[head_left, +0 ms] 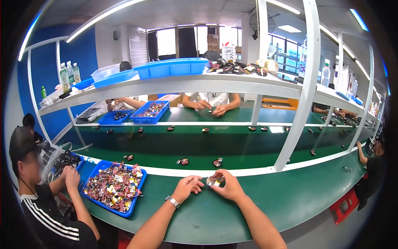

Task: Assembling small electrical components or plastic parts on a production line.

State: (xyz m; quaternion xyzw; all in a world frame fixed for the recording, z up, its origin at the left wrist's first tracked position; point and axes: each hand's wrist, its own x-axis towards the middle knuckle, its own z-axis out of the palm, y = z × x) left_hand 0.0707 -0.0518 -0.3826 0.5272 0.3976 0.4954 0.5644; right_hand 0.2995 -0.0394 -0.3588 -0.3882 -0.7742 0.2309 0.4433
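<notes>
Above the near edge of the green bench, my right hand (229, 186) pinches a small electronic part (213, 181) with silver and yellow on it, between thumb and fingers. Just left of it is my left hand (188, 191), with a metal-banded watch at the wrist. Its fingers are loosely bent and apart, pointing toward the part, and I see nothing in them. A blue tray (143, 182) heaped with similar small red, yellow and silver parts sits to the left of my left hand.
Beyond my hands runs a green conveyor belt (248, 159) with several spaced parts. White posts (296, 112) hold a shelf (199, 85) with blue trays above it. One co-worker (49, 207) sits at left, another works across the belt, others at right. A red stool (345, 206) stands at right.
</notes>
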